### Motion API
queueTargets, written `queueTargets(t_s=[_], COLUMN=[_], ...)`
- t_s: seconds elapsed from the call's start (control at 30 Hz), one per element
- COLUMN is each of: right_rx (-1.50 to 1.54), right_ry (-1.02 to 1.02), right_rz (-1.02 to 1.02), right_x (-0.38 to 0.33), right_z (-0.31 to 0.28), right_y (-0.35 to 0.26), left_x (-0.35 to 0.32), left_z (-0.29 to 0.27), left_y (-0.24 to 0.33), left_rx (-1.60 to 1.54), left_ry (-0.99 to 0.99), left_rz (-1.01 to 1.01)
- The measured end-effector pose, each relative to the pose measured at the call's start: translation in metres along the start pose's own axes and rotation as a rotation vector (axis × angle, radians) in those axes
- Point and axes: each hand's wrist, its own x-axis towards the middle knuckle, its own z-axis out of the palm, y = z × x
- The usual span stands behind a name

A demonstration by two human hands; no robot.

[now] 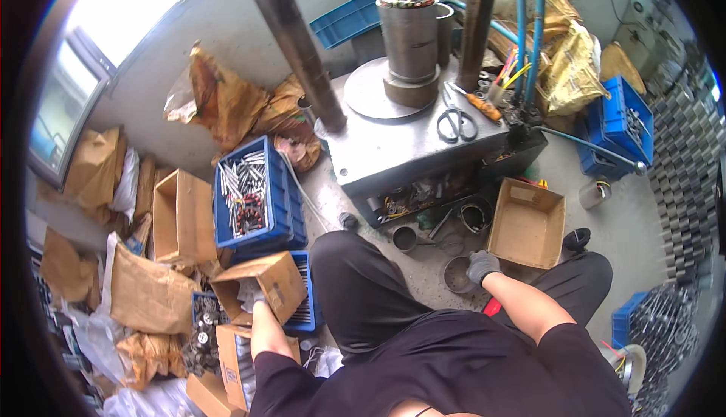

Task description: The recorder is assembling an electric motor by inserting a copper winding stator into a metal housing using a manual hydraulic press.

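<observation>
My left hand (252,294), in a pale glove, reaches into an open, tilted cardboard box (281,285) at the left; the box hides its fingers. My right hand (482,266), in a grey glove, is by my right knee. Its fingers are closed at the right rim of a round, open metal cylinder (457,288) near the floor. An open cardboard box (546,224) stands just beyond it. Ahead on the steel press table (367,156), a wound stator in a metal housing (408,39) stands upright on a round plate. Black scissors (457,126) and an orange-handled tool (484,105) lie beside it.
Two dark steel columns (295,35) rise from the table. A blue crate (283,190) of metal shafts stands left, near an upright cardboard box (184,217). Stacked metal laminations (684,167) line the right. Another metal cylinder (594,195) and a small cup (404,238) stand on the floor.
</observation>
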Motion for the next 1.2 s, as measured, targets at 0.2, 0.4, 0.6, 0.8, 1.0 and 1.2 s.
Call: queueTargets(t_s=[0.2, 0.4, 0.6, 0.8, 1.0, 1.2], right_rx=[0.048, 0.108, 0.372, 0.598, 0.922, -0.136], right_ry=[0.071, 0.057, 0.238, 0.569, 0.789, 1.424], right_rz=[-0.345, -0.457, -0.569, -0.684, -0.815, -0.424], right_x=[0.029, 0.058, -0.040, -0.140, -0.199, -0.216], right_z=[0.004, 0.006, -0.187, -0.296, -0.335, -0.367], right_y=[-0.063, -0.031, -0.056, -0.026, 0.034, 0.169], left_x=[-0.012, -0.173, -0.404, -0.492, -0.537, -0.557], left_z=[-0.104, -0.189, -0.298, -0.245, -0.261, -0.305], left_y=[-0.172, -0.014, 0.163, 0.300, 0.360, 0.415], left_rx=[-0.954, -1.085, -1.122, -0.038, -1.294, -1.264], left_ry=[-0.009, 0.707, 0.021, 0.097, -1.199, -0.765], left_rz=[0.459, 0.232, 0.927, 1.665, 0.964, 1.518])
